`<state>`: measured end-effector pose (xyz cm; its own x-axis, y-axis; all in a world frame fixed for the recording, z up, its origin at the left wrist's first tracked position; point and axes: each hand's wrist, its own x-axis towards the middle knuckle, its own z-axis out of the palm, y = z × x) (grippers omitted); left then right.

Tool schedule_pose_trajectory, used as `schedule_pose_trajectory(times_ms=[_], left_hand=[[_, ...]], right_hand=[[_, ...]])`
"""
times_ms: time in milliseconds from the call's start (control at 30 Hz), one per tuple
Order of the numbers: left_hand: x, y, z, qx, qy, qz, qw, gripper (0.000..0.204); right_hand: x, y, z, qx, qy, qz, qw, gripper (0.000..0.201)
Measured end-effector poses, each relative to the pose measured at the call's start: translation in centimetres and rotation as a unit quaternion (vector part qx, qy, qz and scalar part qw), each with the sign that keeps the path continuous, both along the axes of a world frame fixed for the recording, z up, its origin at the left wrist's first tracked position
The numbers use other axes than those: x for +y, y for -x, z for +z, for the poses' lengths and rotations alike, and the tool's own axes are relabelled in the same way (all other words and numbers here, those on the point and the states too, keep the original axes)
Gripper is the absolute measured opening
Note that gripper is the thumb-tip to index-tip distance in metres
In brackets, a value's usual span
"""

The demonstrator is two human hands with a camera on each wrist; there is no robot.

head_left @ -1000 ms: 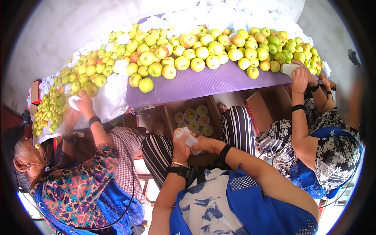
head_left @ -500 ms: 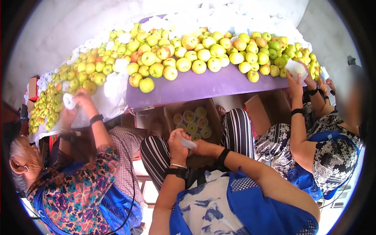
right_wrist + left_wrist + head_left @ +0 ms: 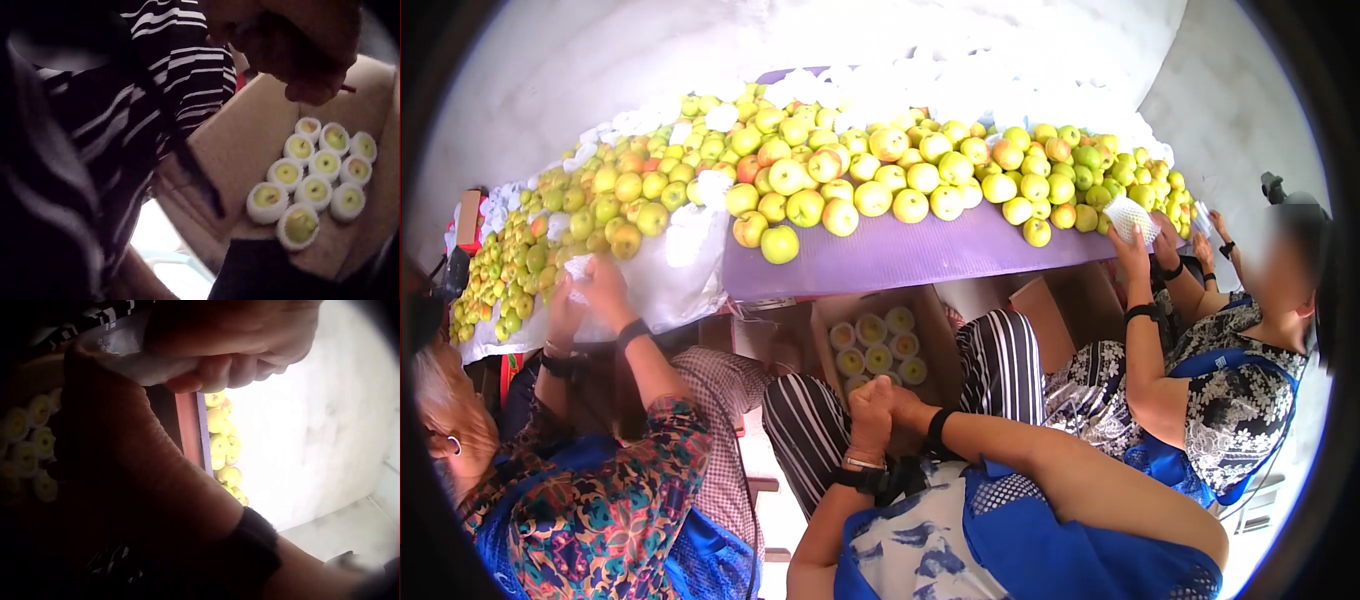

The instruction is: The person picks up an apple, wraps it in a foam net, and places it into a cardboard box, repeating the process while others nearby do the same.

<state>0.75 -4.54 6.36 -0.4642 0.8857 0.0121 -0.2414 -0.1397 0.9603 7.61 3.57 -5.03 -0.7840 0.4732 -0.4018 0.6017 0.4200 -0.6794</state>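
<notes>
My left hand (image 3: 870, 415) and right hand (image 3: 907, 412) meet above my lap, in front of a cardboard box (image 3: 250, 125). Between them is a white foam net (image 3: 150, 369), mostly covered by fingers. The left fingers curl round it in the left wrist view, and the right hand pinches its other end; the right fingertips are in deep shadow. Inside the box stand several yellow-green apples (image 3: 300, 225), each in a white foam net. In the right wrist view, a dark hand shows at the top, over the box.
A purple-covered table (image 3: 870, 262) ahead bears a large heap of apples (image 3: 840, 217), with white foam nets behind. One person (image 3: 590, 510) sits close on my left, another (image 3: 1250, 400) on my right, both handling white nets. A second open box (image 3: 1045, 320) stands right of my knee.
My hands have closed in over the white net, hiding it in the head view. The head view has shifted slightly. The neighbours' hands moved with their nets.
</notes>
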Motion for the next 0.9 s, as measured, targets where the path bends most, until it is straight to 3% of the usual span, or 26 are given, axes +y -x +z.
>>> schedule_pose_trajectory(times_ms=[100,267,367,733,867,900], left_hand=[[-0.1,0.4,-0.4,-0.008,-0.025,-0.014,1.0,0.043],[-0.5,0.8,0.4,-0.024,-0.038,-0.021,0.999,0.042],[-0.4,0.9,0.3,-0.01,-0.049,-0.026,0.998,0.041],[-0.4,1.2,0.3,-0.027,-0.062,-0.027,0.997,0.041],[-0.5,1.5,0.3,-0.071,-0.038,0.006,0.997,0.043],[-0.2,1.9,-0.6,-0.149,-0.072,0.003,0.986,0.044]], right_hand=[[0.6,0.4,-1.1,-0.013,0.0,0.01,1.0,0.032],[0.4,0.5,2.3,0.01,-0.029,0.014,0.999,0.027],[0.1,0.8,4.4,0.103,0.061,-0.009,0.993,0.022],[-0.3,1.5,3.2,-0.024,-0.068,-0.016,0.997,0.025],[-0.6,1.9,3.6,-0.044,-0.1,-0.027,0.994,0.027],[-0.8,1.9,3.8,-0.052,-0.118,-0.043,0.991,0.031]])
